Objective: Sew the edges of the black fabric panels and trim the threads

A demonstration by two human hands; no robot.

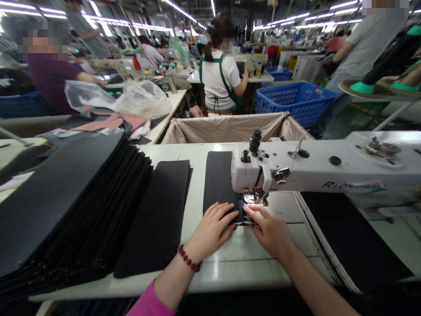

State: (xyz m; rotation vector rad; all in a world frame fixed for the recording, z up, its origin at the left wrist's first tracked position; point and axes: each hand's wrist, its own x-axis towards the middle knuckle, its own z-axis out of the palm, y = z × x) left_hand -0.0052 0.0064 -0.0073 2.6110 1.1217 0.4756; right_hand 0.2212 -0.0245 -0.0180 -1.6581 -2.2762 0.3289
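A black fabric-like panel lies flat on the sewing machine bed, its right edge under the presser foot. My left hand rests on the panel's near end, fingers stretched out and palm down. Just right of it, my right hand has its fingertips at the panel's edge, close in front of the presser foot, with the fingers bent towards the thumb. A slim shiny thing shows between the two hands; its kind is unclear, and my fingers partly hide it.
The white sewing machine reaches in from the right. Left stand a tall stack of black panels and a lower pile. More dark panels lie right. Beyond are a cloth-lined bin, a blue basket and several people.
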